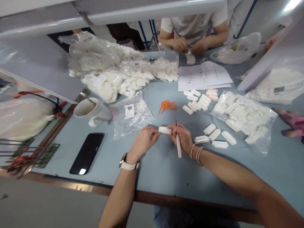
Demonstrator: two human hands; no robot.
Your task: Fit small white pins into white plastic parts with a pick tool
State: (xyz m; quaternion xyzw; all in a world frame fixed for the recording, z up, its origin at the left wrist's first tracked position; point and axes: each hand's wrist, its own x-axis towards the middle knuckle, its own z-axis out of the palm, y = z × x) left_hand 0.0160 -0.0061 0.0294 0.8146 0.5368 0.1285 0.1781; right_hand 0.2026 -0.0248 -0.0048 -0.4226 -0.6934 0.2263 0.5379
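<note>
A small white plastic part (164, 130) is held level above the blue-grey table, between my two hands. My left hand (147, 138) pinches its left end with thumb and fingertips. At its right end, my right hand (182, 136) steadies it with the fingers, and the same hand grips a white-handled tool (179, 146) whose thin dark tip points away from me. Several white parts (215, 134) lie loose to the right of my right hand. Beyond my hands sit a pile of orange frames (167, 106) and more white parts (196, 105), a few with orange frames on them.
A mug (92, 110) with a spoon and a black phone (87, 153) are at the left. Bags of white parts (114, 79) fill the back left; another bag (247, 114) lies right. Printed sheets (204, 76) lie before a person's hands (190, 45) across the table.
</note>
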